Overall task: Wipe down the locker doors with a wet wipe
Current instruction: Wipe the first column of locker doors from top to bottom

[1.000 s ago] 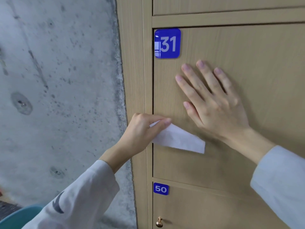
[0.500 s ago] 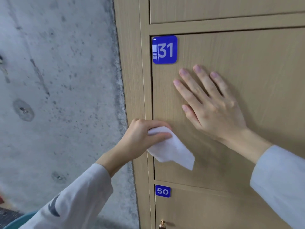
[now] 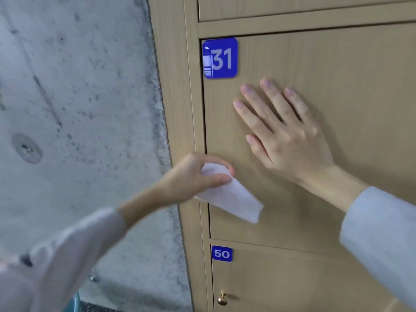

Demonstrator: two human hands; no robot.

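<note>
My left hand (image 3: 193,176) pinches the white wet wipe (image 3: 229,194) at the left edge of locker door 31 (image 3: 337,86), its loose end hanging against the wood; my right hand (image 3: 286,136) lies flat on that door, fingers spread

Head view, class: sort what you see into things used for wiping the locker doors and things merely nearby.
In use: wet wipe, left hand gripping it, right hand flat on locker door 31.
Nearby: concrete wall, door 50, brass knob.
</note>
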